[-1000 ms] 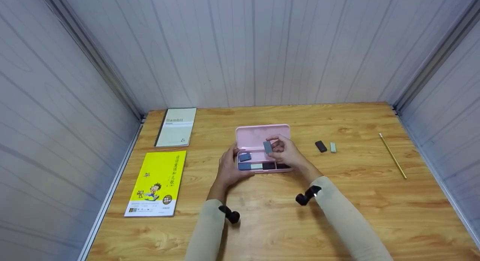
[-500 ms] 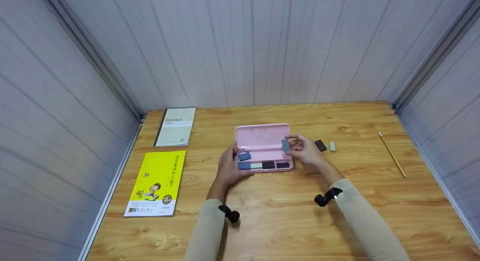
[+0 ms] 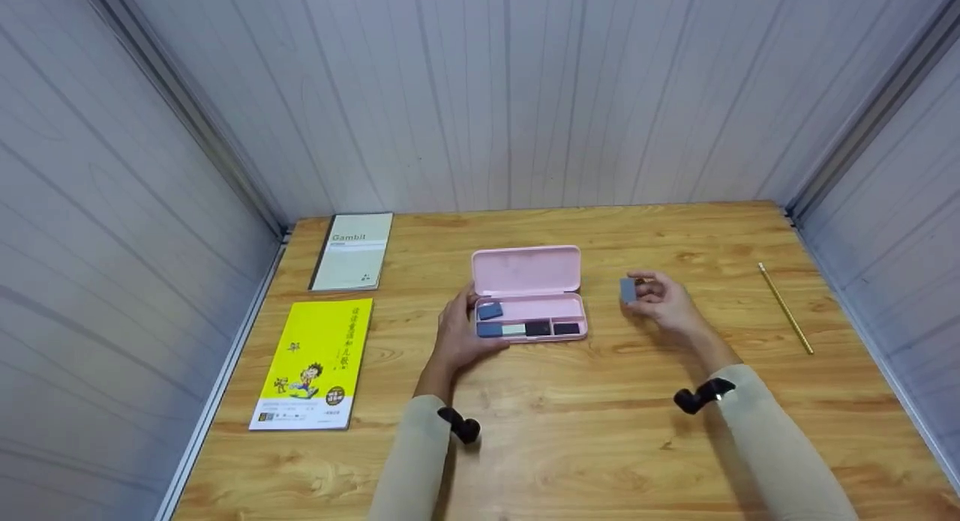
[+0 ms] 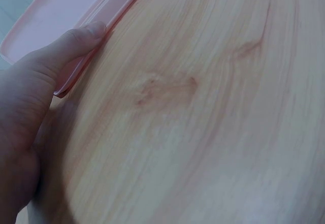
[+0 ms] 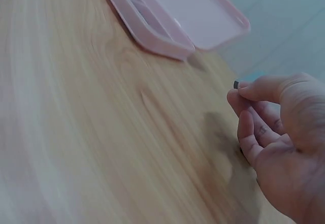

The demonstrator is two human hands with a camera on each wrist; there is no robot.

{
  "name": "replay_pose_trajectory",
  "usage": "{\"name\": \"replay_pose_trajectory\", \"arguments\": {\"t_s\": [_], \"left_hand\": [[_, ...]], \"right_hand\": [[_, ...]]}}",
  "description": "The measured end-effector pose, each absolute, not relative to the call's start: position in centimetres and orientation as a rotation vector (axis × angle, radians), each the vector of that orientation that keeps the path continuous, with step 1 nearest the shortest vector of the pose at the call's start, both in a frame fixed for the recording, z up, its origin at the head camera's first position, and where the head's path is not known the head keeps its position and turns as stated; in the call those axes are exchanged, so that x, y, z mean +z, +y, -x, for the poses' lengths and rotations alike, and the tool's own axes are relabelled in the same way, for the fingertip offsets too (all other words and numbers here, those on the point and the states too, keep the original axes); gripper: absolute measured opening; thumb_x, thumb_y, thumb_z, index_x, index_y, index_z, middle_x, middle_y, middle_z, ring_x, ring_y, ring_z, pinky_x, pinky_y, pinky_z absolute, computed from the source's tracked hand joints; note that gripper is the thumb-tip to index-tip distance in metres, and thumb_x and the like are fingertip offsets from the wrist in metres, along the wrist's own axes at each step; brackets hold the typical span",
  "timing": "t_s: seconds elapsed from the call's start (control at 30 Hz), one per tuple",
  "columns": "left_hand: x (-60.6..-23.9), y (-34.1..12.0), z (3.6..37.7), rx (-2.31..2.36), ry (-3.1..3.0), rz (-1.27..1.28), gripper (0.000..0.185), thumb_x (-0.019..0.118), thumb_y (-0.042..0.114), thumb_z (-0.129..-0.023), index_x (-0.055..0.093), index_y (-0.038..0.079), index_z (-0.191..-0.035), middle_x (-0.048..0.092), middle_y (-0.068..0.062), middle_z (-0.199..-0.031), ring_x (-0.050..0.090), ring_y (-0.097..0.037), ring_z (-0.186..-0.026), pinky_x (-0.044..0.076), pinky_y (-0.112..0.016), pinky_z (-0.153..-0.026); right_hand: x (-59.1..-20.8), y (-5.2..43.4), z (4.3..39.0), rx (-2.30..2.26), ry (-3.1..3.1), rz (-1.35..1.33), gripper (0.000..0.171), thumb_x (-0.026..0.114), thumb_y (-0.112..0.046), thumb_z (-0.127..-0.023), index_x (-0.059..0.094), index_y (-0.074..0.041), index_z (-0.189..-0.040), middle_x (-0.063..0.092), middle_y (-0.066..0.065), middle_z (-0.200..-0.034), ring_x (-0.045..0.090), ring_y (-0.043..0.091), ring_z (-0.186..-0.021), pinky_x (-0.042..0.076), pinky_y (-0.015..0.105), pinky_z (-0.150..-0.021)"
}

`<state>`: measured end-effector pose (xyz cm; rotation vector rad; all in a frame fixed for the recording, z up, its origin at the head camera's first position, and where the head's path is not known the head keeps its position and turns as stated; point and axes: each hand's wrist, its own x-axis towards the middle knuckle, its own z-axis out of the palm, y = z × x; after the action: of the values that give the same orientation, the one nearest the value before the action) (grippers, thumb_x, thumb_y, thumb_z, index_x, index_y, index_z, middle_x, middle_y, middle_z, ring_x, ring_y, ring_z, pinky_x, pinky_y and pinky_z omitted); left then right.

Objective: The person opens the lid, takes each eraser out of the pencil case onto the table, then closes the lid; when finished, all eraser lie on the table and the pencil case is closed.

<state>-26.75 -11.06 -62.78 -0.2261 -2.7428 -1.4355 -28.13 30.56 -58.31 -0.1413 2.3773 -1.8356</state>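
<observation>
A pink pencil case point(image 3: 526, 270) lies with its lid raised in the middle of the table. My left hand point(image 3: 459, 332) holds its left end, the thumb along the front edge in the left wrist view. To the right of the case, my right hand point(image 3: 667, 309) pinches a blue-grey eraser point(image 3: 628, 290) between thumb and fingers above the table. Inside the case, a blue eraser point(image 3: 490, 310) is in the back compartment. A blue block point(image 3: 489, 330), a white one point(image 3: 514, 330) and a black one point(image 3: 538, 328) line the front, with a dark block point(image 3: 566, 329) in the small right compartment.
A gold pencil point(image 3: 785, 309) lies far right. At left are a yellow book point(image 3: 315, 363) and a pale notebook point(image 3: 352, 251). Walls point(image 3: 495, 94) enclose the back and sides. The right hand mostly hides the spot where a dark and a light eraser lay.
My right hand has moved right with the blue-grey eraser, from above the case to beside it, now covering the loose erasers there. My left hand has stayed on the case.
</observation>
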Motion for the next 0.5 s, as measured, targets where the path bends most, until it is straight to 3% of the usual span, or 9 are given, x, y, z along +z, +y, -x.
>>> {"name": "replay_pose_trajectory", "arguments": {"t_s": [0.3, 0.5], "left_hand": [[-62.6, -11.0, 26.6, -1.441, -2.755, 0.215, 0.133, 0.108, 0.040, -0.069, 0.034, 0.009, -0.175, 0.064, -0.014, -0.157, 0.051, -0.038, -0.154, 0.028, -0.062, -0.139], [-62.3, -10.9, 26.5, -1.434, -2.753, 0.209, 0.133, 0.109, 0.036, -0.068, 0.035, 0.008, -0.174, 0.065, -0.015, -0.153, 0.053, -0.037, -0.147, 0.029, -0.063, -0.138]], "right_hand": [[-58.8, 35.2, 27.6, -1.795, 2.440, 0.027, 0.064, 0.074, 0.009, -0.102, 0.048, 0.011, -0.160, 0.075, -0.002, -0.109, 0.072, -0.003, -0.095, 0.061, 0.015, -0.082], [-59.3, 37.7, 27.5, -1.683, 2.545, -0.050, 0.065, 0.074, 0.005, -0.103, 0.049, 0.006, -0.163, 0.077, 0.002, -0.116, 0.073, -0.002, -0.098, 0.059, 0.013, -0.083]]}}
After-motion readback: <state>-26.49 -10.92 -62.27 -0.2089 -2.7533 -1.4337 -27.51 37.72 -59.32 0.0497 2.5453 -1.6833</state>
